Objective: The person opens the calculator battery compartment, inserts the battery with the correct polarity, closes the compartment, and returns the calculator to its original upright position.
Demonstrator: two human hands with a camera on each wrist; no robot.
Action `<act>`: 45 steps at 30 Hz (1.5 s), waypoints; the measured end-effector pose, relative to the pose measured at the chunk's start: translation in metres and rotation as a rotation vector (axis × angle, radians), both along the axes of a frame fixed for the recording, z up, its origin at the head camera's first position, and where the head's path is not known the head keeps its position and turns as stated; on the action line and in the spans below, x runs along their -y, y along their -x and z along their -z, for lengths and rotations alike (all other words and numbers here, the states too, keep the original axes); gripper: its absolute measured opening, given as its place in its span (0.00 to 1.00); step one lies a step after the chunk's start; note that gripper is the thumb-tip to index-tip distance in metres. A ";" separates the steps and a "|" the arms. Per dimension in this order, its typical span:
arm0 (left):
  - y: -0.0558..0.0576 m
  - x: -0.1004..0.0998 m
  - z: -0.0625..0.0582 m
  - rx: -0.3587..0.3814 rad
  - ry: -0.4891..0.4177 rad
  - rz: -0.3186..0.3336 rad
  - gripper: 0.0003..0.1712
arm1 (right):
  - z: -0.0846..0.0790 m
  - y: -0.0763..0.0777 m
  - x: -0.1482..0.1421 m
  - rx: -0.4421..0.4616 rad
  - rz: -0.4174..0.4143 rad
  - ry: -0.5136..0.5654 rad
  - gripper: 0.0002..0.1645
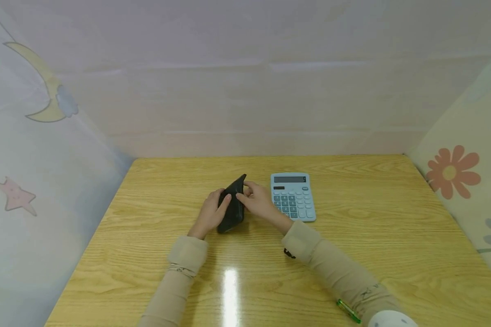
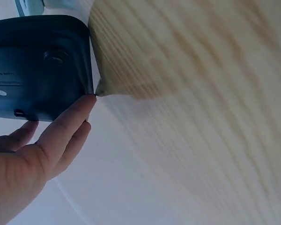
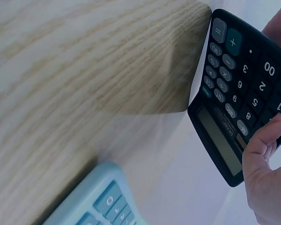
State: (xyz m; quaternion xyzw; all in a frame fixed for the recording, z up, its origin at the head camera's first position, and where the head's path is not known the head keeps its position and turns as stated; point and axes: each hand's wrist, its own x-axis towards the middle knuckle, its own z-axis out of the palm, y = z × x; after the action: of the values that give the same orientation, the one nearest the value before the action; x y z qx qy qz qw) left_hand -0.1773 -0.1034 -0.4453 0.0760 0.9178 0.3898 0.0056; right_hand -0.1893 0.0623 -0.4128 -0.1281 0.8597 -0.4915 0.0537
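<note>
A black calculator (image 1: pixel 232 215) is held up on edge over the table, between both hands. My left hand (image 1: pixel 212 211) grips one side of it, thumb against the casing. Its back, with a small round light spot, faces the left wrist camera, where fingers of the left hand (image 2: pixel 51 145) touch the lower edge. My right hand (image 1: pixel 259 200) pinches the opposite side. In the right wrist view the keys and display of the black calculator (image 3: pixel 234 89) show, and the right hand (image 3: pixel 269 178) has its thumb over the number keys. Some fingertips are hidden.
A light blue calculator (image 1: pixel 292 197) lies flat just right of the hands, its display reading 5. A green pen (image 1: pixel 348 311) lies near the front, by the right sleeve. A small dark object (image 1: pixel 289 253) is partly hidden under that sleeve. Patterned cloth walls border the wooden table (image 1: pixel 147 204).
</note>
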 end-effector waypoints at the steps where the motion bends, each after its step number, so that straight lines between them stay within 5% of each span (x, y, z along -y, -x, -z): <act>1: 0.000 0.000 0.000 0.005 -0.005 -0.004 0.35 | 0.001 0.000 0.001 0.008 0.001 0.016 0.30; 17: 0.000 -0.001 -0.003 0.079 -0.104 -0.059 0.40 | 0.009 0.000 0.009 0.168 -0.005 0.284 0.24; 45: 0.003 -0.006 -0.005 0.078 -0.177 -0.121 0.38 | 0.012 0.004 0.014 0.177 0.008 0.276 0.21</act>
State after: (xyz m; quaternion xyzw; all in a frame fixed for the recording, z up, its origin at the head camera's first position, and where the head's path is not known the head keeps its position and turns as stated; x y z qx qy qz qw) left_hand -0.1807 -0.0970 -0.4403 0.0055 0.8818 0.4714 0.0112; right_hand -0.1936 0.0485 -0.4245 -0.0869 0.7765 -0.6144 0.1092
